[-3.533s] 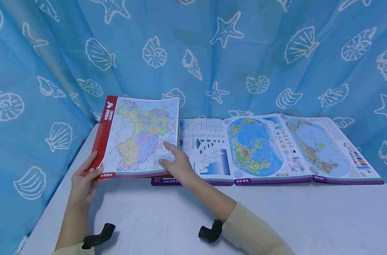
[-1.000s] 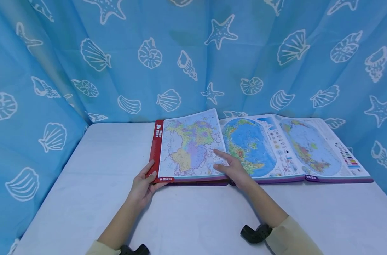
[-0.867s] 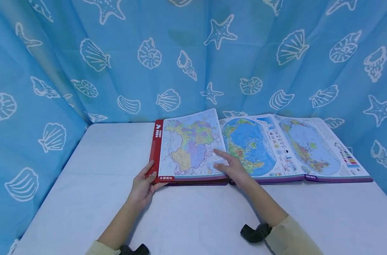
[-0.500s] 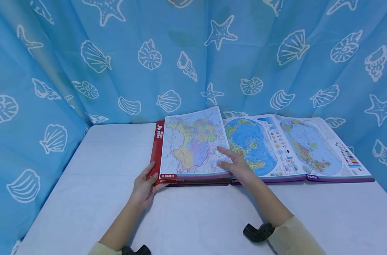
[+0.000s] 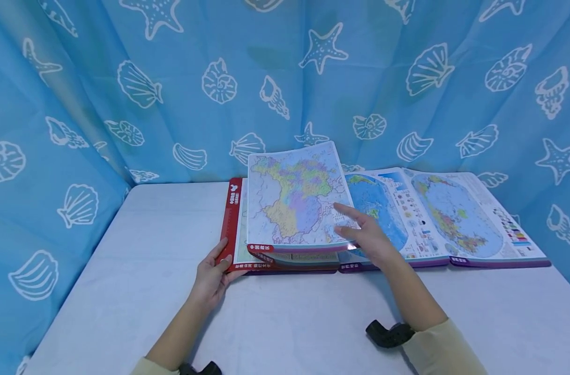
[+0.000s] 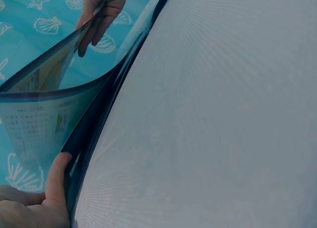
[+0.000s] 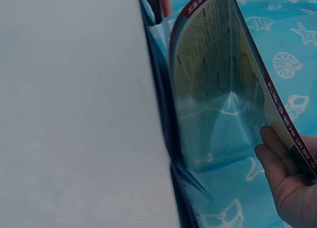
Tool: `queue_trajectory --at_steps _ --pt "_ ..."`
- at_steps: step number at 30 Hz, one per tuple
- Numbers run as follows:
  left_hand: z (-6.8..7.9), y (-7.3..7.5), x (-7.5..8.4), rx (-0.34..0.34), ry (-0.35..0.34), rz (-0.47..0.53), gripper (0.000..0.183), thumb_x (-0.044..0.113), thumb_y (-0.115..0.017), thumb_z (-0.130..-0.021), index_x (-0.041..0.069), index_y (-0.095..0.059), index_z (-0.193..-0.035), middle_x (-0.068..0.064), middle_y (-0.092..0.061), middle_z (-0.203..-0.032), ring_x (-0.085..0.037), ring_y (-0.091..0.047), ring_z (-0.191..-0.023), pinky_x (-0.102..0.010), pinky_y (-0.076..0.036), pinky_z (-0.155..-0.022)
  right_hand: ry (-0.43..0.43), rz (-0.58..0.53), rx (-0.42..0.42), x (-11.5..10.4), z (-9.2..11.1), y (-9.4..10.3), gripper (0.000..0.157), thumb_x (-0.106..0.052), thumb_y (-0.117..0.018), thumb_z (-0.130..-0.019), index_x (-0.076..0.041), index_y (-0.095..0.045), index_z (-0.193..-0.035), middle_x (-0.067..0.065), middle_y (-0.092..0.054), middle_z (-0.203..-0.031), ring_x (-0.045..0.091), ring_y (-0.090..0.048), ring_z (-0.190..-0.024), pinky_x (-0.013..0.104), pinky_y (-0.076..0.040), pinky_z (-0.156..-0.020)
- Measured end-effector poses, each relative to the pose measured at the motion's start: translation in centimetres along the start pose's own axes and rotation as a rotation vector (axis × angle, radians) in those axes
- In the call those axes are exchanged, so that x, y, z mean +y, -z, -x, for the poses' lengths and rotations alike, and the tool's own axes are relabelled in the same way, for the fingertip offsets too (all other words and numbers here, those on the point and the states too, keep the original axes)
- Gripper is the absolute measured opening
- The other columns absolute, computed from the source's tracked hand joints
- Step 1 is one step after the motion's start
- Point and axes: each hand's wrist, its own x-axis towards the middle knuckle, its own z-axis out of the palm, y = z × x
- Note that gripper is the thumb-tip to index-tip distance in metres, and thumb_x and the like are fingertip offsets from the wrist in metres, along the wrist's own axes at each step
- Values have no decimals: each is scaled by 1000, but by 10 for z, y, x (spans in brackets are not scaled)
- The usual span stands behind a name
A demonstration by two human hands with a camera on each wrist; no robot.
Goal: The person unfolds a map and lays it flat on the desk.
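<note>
A folding China map (image 5: 294, 200) with a red border lies over the left part of an unfolded world map (image 5: 458, 219). My left hand (image 5: 212, 273) pinches the map's red left edge, thumb on top and fingers underneath. My right hand (image 5: 367, 232) grips the right edge of the raised upper panel, its fingers under the sheet. A gap shows between this panel and the ones below. In the right wrist view the right hand (image 7: 292, 183) has its fingers against the panel's underside. The left wrist view shows the bent panels (image 6: 39, 121) spreading apart beyond the left thumb.
A white-covered table (image 5: 285, 323) carries both maps. Behind and to the left hangs a blue curtain (image 5: 172, 120) with white shell and starfish prints. The world map's panels run to the right along the table's back. Black wrist devices (image 5: 389, 333) sit near both sleeves.
The China map has moved right from the left of the table onto the world map. Since then the right hand has lifted its upper panel up and rightward, opening it; the left hand has stayed.
</note>
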Motion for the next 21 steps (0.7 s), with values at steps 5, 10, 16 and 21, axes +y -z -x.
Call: queue_trajectory --at_steps 5,10,16,21 --pt "0 0 -1 13 0 -22 57 11 -49 -98 26 -28 -150 -12 -34 -144 -33 -48 -128 -38 -55 -84 12 -20 19 -5 5 8 57 -15 -60 -93 -14 -38 -145 7 -23 -156 33 -4 -146 63 -13 -112" --pt "0 1 -2 15 3 -32 58 11 -49 -98 25 -27 -150 -13 -33 -145 -33 -47 -128 -37 -54 -85 2 28 103 -14 11 15 57 -19 -61 -93 -17 -39 -145 5 -25 -156 30 -7 -146 61 -13 -113" --pt "1 1 -1 0 0 -26 57 10 -48 -98 25 -28 -150 -12 -34 -145 -33 -46 -129 -37 -54 -85 38 17 206 -24 18 27 58 -21 -62 -92 -16 -39 -145 3 -23 -156 26 -5 -146 56 -10 -116" --pt "0 0 0 -6 -1 -21 58 11 -49 -98 25 -27 -150 -12 -34 -145 -32 -47 -128 -37 -54 -86 71 -1 267 -28 22 41 59 -22 -65 -91 -13 -41 -143 6 -22 -157 26 -4 -146 56 -12 -116"
